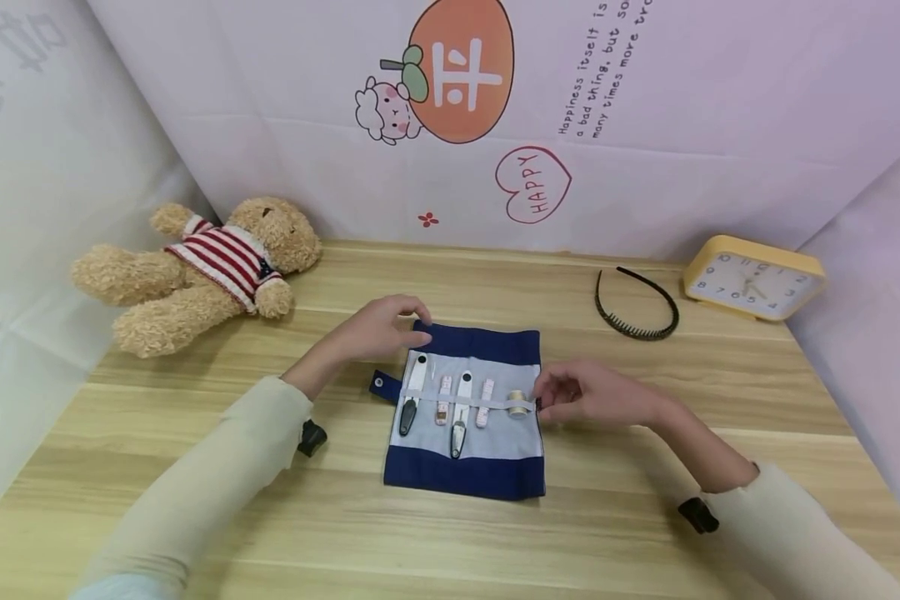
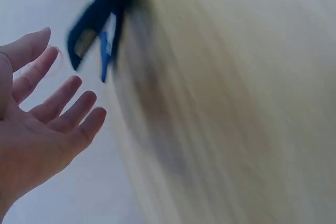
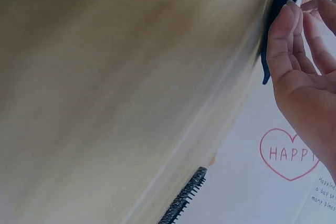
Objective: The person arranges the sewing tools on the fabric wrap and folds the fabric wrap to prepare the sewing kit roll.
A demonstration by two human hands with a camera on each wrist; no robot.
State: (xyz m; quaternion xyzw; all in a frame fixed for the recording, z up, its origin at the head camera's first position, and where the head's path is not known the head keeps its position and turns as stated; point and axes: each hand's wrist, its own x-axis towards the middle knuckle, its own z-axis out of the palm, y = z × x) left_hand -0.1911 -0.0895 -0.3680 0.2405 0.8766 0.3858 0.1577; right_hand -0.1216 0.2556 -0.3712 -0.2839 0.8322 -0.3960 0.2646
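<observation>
A navy and grey roll-up sewing kit (image 1: 487, 473) lies unrolled on the table. Its elastic band holds two pairs of small scissors, white with dark tips (image 1: 418, 379) (image 1: 461, 417), two pale pink rolled strips (image 1: 444, 400) (image 1: 485, 402), and a beige thread spool (image 1: 517, 403). My left hand (image 1: 382, 327) hovers at the kit's far left corner, fingers spread and loosely bent in the left wrist view. My right hand (image 1: 588, 393) is at the right edge beside the spool, fingers loosely curled, fingertips at the navy edge (image 3: 281, 11); whether they pinch the fabric is unclear.
A teddy bear (image 1: 217, 267) in a striped shirt lies at the back left. Toward the back right are a black toothed headband (image 1: 648, 333) and a yellow clock (image 1: 753, 279). A snap tab (image 1: 384, 387) sticks out left of the kit. White printed cloth (image 1: 307, 167) hangs behind.
</observation>
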